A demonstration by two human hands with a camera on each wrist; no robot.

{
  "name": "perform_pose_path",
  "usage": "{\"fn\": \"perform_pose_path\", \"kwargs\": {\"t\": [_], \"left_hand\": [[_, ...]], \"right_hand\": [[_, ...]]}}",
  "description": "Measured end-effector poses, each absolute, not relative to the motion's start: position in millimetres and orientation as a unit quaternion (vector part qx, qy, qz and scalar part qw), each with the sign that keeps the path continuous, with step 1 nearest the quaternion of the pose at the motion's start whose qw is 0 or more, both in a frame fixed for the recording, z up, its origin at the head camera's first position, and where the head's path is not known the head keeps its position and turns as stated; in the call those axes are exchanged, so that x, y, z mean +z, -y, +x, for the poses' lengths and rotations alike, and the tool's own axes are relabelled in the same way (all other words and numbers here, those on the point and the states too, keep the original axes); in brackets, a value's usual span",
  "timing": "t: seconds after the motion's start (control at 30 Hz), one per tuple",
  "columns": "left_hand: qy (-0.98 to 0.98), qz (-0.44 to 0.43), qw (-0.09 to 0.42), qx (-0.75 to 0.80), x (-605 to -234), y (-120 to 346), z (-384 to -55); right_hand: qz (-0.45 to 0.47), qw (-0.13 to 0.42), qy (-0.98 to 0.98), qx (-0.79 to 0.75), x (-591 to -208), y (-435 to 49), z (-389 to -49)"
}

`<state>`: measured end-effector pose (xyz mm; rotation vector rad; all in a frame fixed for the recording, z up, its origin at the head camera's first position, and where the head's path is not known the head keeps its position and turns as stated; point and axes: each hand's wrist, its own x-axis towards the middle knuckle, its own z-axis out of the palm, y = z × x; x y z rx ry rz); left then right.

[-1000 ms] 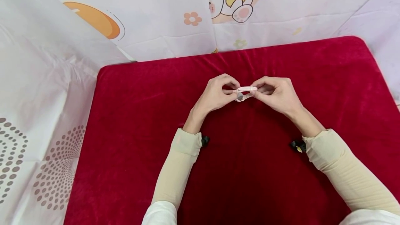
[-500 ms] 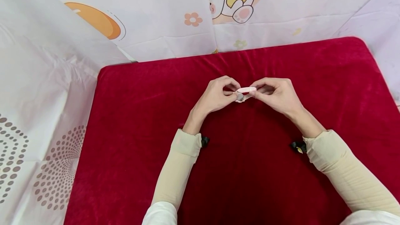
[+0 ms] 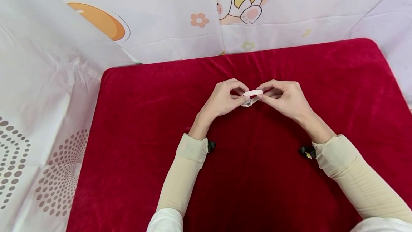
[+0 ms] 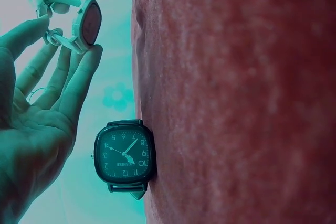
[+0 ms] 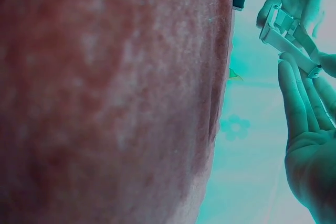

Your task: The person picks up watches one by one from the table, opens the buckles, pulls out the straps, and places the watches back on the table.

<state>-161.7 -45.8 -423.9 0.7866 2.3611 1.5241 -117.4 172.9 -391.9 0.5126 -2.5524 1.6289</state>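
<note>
Two hands on one watch [image 3: 253, 92]: left hand [image 3: 222, 97] pinches the case end, right hand [image 3: 288, 96] pinches the strap opposite. Hands apart, watch bridging the gap, held clear of the surface [image 3: 251, 174].

Strap is pale pinkish, smooth, bent into a loop. Dial [image 4: 92, 23] is flat; one left fingertip touches the case just beside it.

Surface around and below the hands: red, plush, velvet-like, creased just beyond them, rounded far corners. Sleeves [image 3: 185, 174] behind the hands: beige, bunched cuffs, a small black piece [image 3: 211, 146] on the inner side of each. Backdrop [image 3: 161, 24] past the hands: white wrinkled sheet, cartoon prints; dotted rings well out on the left-hand side.

Also a black watch [image 4: 125, 153] near the left hand, rounded-square face with numerals. Can't make it out in head view, can't tell what it rests on.

Left fingers partly hide the watch case. Strap fastening unclear. Right wrist view cuts off both hands; wrist views tinted teal, so colours unreliable there.
</note>
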Motion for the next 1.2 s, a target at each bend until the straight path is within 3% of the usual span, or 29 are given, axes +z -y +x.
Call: {"fn": "perform_pose_path", "kwargs": {"t": [1.2], "left_hand": [[-0.816, 0.290, 0.105, 0.489, -422.7, 44.5, -161.6]], "right_hand": [[0.207, 0.064, 0.825, 0.523, -390.3, -171.1, -114.0]]}}
